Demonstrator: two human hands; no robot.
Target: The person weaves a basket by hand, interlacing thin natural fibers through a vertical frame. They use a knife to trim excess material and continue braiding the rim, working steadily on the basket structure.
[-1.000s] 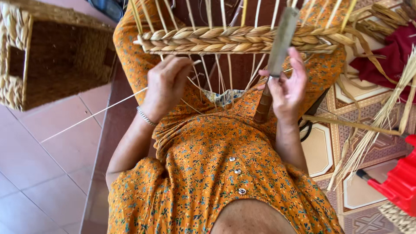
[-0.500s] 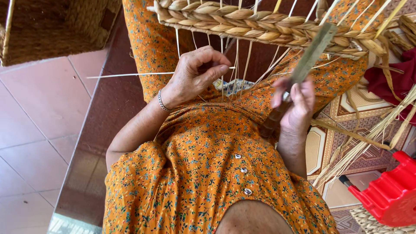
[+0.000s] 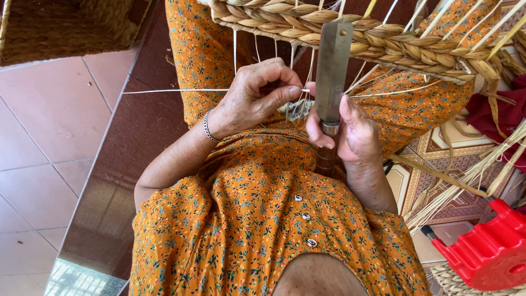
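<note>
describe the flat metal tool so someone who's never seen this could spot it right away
Start at the braided straw rim across the top. Below it, the right hand grips a flat metal blade pointing up. Unlike the thin pale strands around it, it is broad, grey and rigid.

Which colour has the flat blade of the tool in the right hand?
Dull grey metal; the blade shows best in the head view, held upright by the right hand.

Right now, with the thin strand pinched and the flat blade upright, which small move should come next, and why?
Probably draw the thin strand across the flat blade: the left hand pinches it right beside the blade, which the right hand holds upright below the braided rim.
</note>
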